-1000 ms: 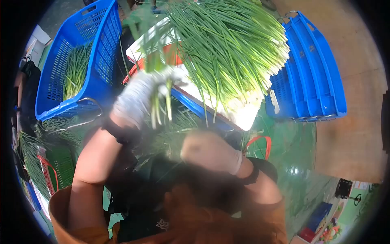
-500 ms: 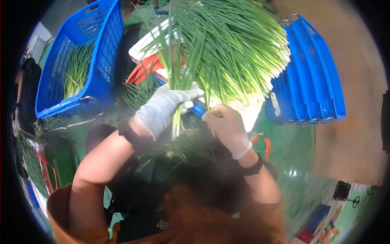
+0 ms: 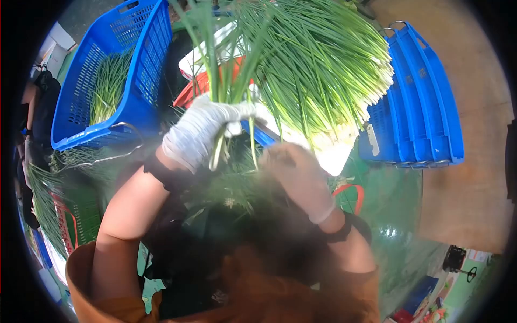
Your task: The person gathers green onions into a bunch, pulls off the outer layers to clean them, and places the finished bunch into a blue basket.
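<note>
Left hand [image 3: 196, 133] grips a few spring onions [image 3: 223, 96]; right hand [image 3: 304, 180] half-curls nearby, hold unclear. The big heap [image 3: 323, 70] stops short of the board's near corner [image 3: 336, 161]; fewer lie in the crate [image 3: 146, 67].

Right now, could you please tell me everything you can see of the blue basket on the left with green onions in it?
The blue basket looks like plastic, its walls full of small openings, with a hand slot at the far end and a bent wire at the near one. Some green onions lie inside. The left hand and right hand are clear of it; its underside is hidden.
</note>
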Demonstrator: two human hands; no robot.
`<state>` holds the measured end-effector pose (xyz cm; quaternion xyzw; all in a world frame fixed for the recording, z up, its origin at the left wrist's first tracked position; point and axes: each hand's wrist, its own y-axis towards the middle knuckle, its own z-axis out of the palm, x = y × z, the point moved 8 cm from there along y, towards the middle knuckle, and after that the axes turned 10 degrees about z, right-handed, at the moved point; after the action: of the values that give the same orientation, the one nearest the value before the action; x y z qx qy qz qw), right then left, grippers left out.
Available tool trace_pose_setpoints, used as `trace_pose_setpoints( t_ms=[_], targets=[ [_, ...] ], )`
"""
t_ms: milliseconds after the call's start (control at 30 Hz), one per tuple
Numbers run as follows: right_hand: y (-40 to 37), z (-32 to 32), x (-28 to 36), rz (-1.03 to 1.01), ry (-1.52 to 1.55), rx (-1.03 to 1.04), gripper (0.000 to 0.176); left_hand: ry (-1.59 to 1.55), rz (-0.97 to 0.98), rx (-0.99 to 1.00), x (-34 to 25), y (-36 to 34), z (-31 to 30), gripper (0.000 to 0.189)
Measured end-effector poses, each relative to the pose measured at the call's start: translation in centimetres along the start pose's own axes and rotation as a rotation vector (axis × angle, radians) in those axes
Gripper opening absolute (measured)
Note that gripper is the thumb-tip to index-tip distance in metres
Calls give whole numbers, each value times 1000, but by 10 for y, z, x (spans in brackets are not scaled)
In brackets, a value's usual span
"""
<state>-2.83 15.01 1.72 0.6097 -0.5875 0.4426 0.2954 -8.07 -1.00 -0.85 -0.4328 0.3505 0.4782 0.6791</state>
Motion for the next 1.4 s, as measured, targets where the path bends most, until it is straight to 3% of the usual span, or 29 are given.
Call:
trace_pose_setpoints(
  t_ms=[67, 100, 233, 267, 300, 367, 400, 433, 500, 533, 567, 633, 767, 833, 867, 900, 967, 1000, 1033, 1100, 1233, 1267, 1300, 1367, 1400],
  targets=[
    [12, 2, 1, 119, 76, 10, 19, 6, 65, 23, 15, -4, 17, 27],
    [14, 3, -6, 230, 162, 22, 19, 75, -49, 82, 21, -11, 23, 27],
    [11, 5, -8, 125, 208, 2, 14, 94, 67, -43, -28, -11, 21, 32],
    [6, 7, 4, -82, 105, 26, 16, 134, 177, -179, -36, -5, -3, 31],
    [2, 5, 2, -86, 108, 32, 16, 128, 248, -188, -51, 0, -18, 30],
    [-37, 63, -10, -95, -242, 893, 21, 0, 306, -337, -63, 4, -61, 31],
    [-44, 73, -19, 132, -412, 998, 28, -4, 334, -354, -69, 3, -78, 32],
    [-44, 85, -21, 133, -406, 1001, 28, -8, 361, -370, -74, 0, -86, 34],
    [-9, 71, -35, 264, 40, 307, 32, 5, 305, -335, -65, -2, -83, 30],
    [9, 78, -55, 86, 71, 25, 34, 24, 215, -321, -51, 0, -84, 27],
    [18, 80, -46, 88, 74, 19, 34, 44, 128, -304, -37, 2, -85, 24],
    [31, 94, -47, 466, 436, 207, 28, -21, 33, -293, -15, 0, -71, 23],
    [44, 109, -59, 460, 593, 363, 18, -14, -20, -255, 13, -5, -54, 23],
    [44, 92, -31, -22, 157, 122, 15, -47, 15, -179, 19, -9, -43, 24],
    [45, 93, -43, 111, 292, 128, 11, 1, 90, -197, 21, -7, -45, 23],
    [45, 97, -46, 111, 286, 135, 11, 49, 163, -211, 20, -6, -46, 22],
    [42, 70, -42, -96, 145, -302, 16, 93, 147, -227, 22, -5, -49, 21],
    [46, 71, -48, 48, 244, -281, 16, 89, 120, -266, 23, -4, -55, 21],
    [46, 67, -43, 44, 244, -286, 16, 88, 95, -303, 23, -2, -60, 21],
    [46, 98, -56, 450, 562, 123, 11, 131, 65, -312, 22, -2, -62, 20],
    [51, 120, -57, 473, 652, 314, 16, 82, 22, -243, 24, -9, -51, 23],
    [52, 112, -59, 435, 326, 278, 19, 96, 42, -226, 23, -11, -49, 24],
    [48, 110, -55, 435, 329, 282, 19, 109, 61, -209, 22, -13, -47, 25],
    [38, 89, -8, -147, -351, -44, 12, 99, 114, -190, 24, -11, -46, 23],
    [34, 86, -3, -184, -303, -59, 13, 158, 101, -189, 25, -11, -46, 22]
  ],
)
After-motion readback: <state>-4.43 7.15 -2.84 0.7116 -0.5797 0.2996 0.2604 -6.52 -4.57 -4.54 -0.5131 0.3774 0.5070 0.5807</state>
